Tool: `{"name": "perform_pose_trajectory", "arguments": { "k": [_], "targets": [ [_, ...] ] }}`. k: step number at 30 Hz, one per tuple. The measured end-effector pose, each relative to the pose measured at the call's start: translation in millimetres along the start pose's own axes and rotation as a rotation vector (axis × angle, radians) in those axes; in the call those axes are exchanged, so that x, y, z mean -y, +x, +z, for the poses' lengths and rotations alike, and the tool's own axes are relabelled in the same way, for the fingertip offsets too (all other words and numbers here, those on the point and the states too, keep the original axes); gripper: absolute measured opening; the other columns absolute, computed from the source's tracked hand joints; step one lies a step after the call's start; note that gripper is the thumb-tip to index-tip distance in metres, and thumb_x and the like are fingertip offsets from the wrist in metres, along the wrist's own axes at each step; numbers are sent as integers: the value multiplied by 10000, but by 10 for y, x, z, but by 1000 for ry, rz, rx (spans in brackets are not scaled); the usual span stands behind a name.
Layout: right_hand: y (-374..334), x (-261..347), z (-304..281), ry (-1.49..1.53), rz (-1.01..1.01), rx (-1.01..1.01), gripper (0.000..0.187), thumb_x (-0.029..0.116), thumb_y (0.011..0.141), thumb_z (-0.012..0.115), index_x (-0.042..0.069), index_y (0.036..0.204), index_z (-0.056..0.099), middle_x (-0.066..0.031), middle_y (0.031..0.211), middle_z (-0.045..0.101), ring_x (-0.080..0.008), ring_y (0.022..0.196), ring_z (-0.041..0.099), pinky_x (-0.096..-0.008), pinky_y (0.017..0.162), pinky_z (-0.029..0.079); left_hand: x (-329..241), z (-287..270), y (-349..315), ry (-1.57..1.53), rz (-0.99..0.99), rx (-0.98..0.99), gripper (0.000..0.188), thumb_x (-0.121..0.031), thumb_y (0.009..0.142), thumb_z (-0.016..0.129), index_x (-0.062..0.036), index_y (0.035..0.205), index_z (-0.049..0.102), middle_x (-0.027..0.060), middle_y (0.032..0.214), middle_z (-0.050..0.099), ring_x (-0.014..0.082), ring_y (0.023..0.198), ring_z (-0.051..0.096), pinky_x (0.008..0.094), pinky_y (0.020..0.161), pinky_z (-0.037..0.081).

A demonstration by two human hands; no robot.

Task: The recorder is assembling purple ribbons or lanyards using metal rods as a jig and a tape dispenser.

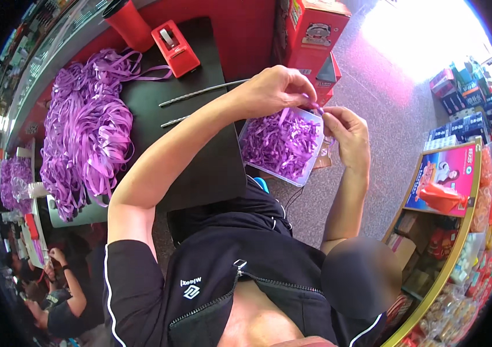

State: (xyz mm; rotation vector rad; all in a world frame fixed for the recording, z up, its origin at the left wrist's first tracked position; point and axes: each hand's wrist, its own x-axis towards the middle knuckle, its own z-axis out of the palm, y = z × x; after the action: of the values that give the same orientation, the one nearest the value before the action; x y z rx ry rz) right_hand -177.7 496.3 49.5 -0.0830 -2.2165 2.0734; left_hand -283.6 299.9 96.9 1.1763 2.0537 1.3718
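Observation:
My left hand is closed, thumb and forefinger pinching a short purple ribbon. From the other side my right hand grips the same ribbon between thumb and fingers. Both hands meet above the far right corner of a clear plastic bin. Inside the bin lies a heap of short purple ribbon pieces. Two thin twisted metal rods stick out over the dark table, partly hidden behind my left forearm. The ribbon's exact form between my fingertips is too small to make out.
A large bundle of purple ribbon covers the left of the black table. Behind it stand a red tape dispenser and a red cylinder. Red boxes are stacked beyond my hands. A goods-filled shelf stands right.

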Motion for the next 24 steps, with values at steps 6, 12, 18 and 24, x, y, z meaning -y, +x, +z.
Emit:
{"name": "perform_pose_trajectory", "arguments": {
  "k": [6,12,18,24],
  "targets": [
    [703,-467,453,409,-61,-102,127,83,871,660,-29,931,661,-33,726,629,-40,586,523,-152,536,402,118,-398,-104,-66,-79,-403,269,-71,864,631,-23,1129,639,60,1061,656,138,991,603,270,885,471],
    [945,-650,953,504,-100,105,100,77,855,675,-13,894,660,-29,711,628,-48,584,514,-168,538,393,275,-608,-672,-89,-224,-696,211,-87,886,617,-26,1084,659,29,985,669,82,887,595,230,793,471],
    [945,-901,1136,469,-18,207,129,116,850,685,-1,902,669,8,703,611,-35,591,488,-169,542,361,505,-446,-743,71,-215,-757,153,-93,871,633,-9,988,687,18,899,679,59,828,593,213,757,459],
    [894,-881,1262,532,-9,177,139,115,860,679,-7,924,668,19,714,607,-28,601,477,-170,546,358,491,-326,-594,344,-171,-689,182,-127,837,651,-30,988,684,81,960,680,173,889,633,282,809,477]
  ]
}}
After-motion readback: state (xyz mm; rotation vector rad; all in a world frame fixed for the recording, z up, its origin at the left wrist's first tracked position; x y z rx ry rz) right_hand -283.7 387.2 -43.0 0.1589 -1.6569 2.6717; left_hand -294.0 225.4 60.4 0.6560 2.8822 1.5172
